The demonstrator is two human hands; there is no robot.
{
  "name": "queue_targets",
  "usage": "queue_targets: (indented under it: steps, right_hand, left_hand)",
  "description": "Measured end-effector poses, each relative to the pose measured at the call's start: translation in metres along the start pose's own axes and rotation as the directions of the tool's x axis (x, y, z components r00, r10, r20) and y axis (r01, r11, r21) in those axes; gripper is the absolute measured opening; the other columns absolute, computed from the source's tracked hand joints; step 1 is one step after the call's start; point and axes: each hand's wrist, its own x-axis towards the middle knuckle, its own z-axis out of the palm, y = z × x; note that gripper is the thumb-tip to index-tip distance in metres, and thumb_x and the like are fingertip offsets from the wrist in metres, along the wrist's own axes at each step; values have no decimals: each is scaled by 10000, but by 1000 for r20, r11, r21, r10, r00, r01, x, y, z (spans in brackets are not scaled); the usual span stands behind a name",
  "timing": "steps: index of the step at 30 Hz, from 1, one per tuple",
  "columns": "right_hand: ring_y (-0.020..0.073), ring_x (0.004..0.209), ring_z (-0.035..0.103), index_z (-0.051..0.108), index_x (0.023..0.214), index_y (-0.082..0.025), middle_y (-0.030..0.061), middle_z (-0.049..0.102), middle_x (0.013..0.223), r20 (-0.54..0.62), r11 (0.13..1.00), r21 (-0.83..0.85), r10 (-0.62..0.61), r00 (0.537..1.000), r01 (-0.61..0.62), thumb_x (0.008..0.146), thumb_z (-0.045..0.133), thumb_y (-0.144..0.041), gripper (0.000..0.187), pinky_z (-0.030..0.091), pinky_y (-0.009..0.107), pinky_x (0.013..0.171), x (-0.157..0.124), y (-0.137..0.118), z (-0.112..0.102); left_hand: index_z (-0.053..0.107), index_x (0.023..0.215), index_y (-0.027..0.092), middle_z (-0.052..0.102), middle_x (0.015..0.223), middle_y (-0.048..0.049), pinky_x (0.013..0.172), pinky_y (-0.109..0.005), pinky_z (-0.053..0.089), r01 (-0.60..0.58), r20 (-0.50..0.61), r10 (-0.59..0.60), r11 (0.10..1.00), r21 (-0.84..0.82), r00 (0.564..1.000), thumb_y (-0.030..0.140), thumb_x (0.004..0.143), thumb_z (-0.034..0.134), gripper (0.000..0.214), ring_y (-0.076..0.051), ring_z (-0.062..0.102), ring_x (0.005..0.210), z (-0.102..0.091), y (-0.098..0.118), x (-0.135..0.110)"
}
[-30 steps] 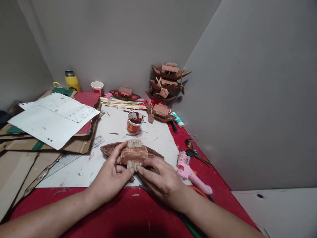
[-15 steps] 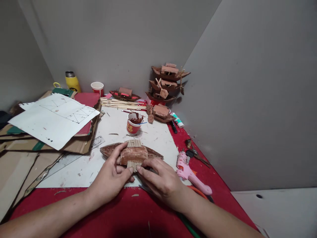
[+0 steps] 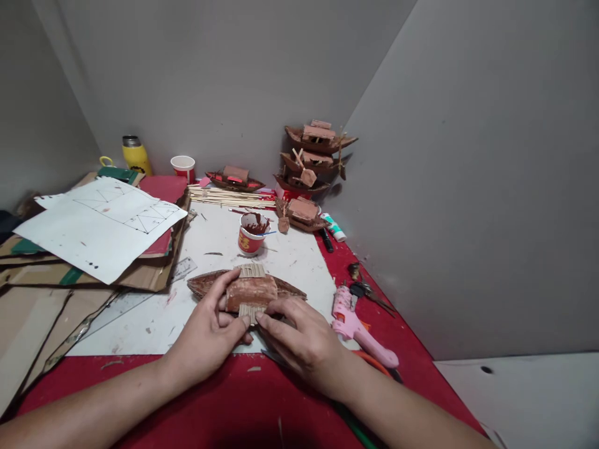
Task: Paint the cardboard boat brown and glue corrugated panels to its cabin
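Observation:
A brown model boat [image 3: 251, 293] with a rounded cabin roof lies across the white sheet in front of me. My left hand [image 3: 206, 333] is closed around its near side, the index finger reaching over the hull and the thumb at a corrugated cardboard strip [image 3: 249, 311] on the near edge of the roof. At that strip's right corner, my right hand [image 3: 306, 340] pinches with thumb and index finger. A second corrugated strip [image 3: 253, 270] sticks out on the roof's far side. The hull's near edge is partly hidden by my fingers.
Beyond the boat stands a paper cup [image 3: 249, 243] of brown paint. A pink glue gun [image 3: 353, 324] and scissors [image 3: 374, 293] lie on the right. More model boats [image 3: 304, 211] are stacked by the wall. Cardboard [image 3: 140, 277] with a drawing sheet [image 3: 70, 227] fills the left.

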Motion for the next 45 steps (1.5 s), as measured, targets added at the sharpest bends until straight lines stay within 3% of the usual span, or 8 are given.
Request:
queue_targets:
  steps: [5,15,21,25,30,35,39,45]
  right_hand:
    - [214,891,581,569,1177,-127,135,610,1008,-46,988,144,61,997,-54,858,625,-100,325,529,344,744,0,-3,-10]
    - [173,851,634,655,1104,-238,56,660,945,-247,854,381,464,851,-355,880,611,-160,241,531,295,740,-3,13,-24]
    - [228,872,673,659,1132,-172,105,713,1010,83,543,546,723,686,-638,848,618,-379,353,556,352,737,6,14,-27]
    - [232,892,668,688,1044,-148,90,722,952,346,346,630,677,650,-695,812,637,-387,337,533,343,780,9,10,-26]
    - [126,619,563,693,916,-153,6,661,739,489,206,665,607,627,-718,785,656,-323,218,426,226,555,4,8,-13]
    - [85,487,410,678,881,-141,-38,548,593,534,234,629,562,631,-741,789,643,-349,230,301,203,439,6,7,-19]
    - [120,498,488,689,918,-126,-10,589,599,478,366,520,624,618,-772,791,630,-382,292,350,225,442,7,10,-29]
    - [205,771,659,715,913,-150,73,740,856,218,567,510,643,734,-647,826,582,-364,267,510,295,665,11,13,-36]
  left_hand:
    - [272,1413,242,635,1145,-90,643,-256,521,-17,-18,16,997,-74,1000,289,794,664,733,-86,647,607,-1,2,1]
    - [323,1377,214,659,966,-57,563,-262,518,-31,-30,30,998,-52,999,306,763,683,717,-130,666,582,-22,21,1]
    - [359,1346,226,612,1192,-120,611,-314,543,-27,126,28,1000,-16,992,246,763,660,657,-114,642,587,-32,39,-9]
    - [396,1327,224,636,1142,-94,620,-301,537,-23,178,13,998,52,984,195,754,633,621,-107,637,574,-30,43,-13]
    - [480,1261,196,657,1069,-51,546,-229,480,-60,142,53,997,49,988,127,672,612,608,-36,495,496,-28,41,-10]
    - [501,1241,194,656,1034,-39,546,-231,478,-72,119,61,993,89,991,112,651,577,600,-57,491,543,-30,45,-6]
    - [515,1235,222,644,1014,-34,531,-252,491,-40,174,9,984,175,985,86,629,534,621,-92,526,584,-34,47,-2]
    - [534,1214,209,616,1154,-83,539,-220,449,-93,166,54,968,234,985,84,644,531,583,-78,542,610,-36,43,5]
